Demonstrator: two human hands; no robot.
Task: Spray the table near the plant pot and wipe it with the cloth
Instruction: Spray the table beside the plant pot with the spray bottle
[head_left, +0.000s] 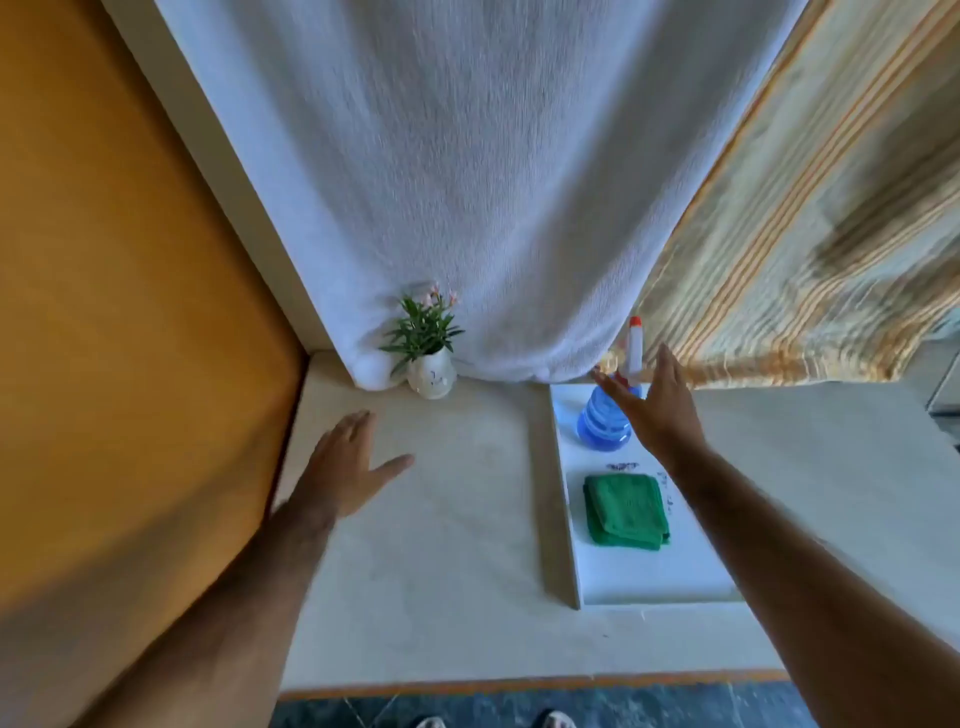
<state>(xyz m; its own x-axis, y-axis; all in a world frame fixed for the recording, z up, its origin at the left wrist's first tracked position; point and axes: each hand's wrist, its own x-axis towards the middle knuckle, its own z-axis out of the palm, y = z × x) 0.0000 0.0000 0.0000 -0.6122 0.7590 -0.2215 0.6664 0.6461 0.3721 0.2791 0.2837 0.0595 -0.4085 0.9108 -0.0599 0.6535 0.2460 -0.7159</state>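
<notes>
A small white plant pot with green leaves and pink flowers stands at the back of the pale table, against the white curtain. A blue spray bottle with a white and orange nozzle stands on a white board to the right. A folded green cloth lies on the same board, nearer to me. My right hand is open, fingers spread, just in front of the bottle and partly covering it. My left hand hovers open over the table's left side, holding nothing.
An orange wall borders the table on the left. A white curtain and a striped curtain hang behind the table. The table's front edge has an orange trim, with dark floor tiles and my shoes below.
</notes>
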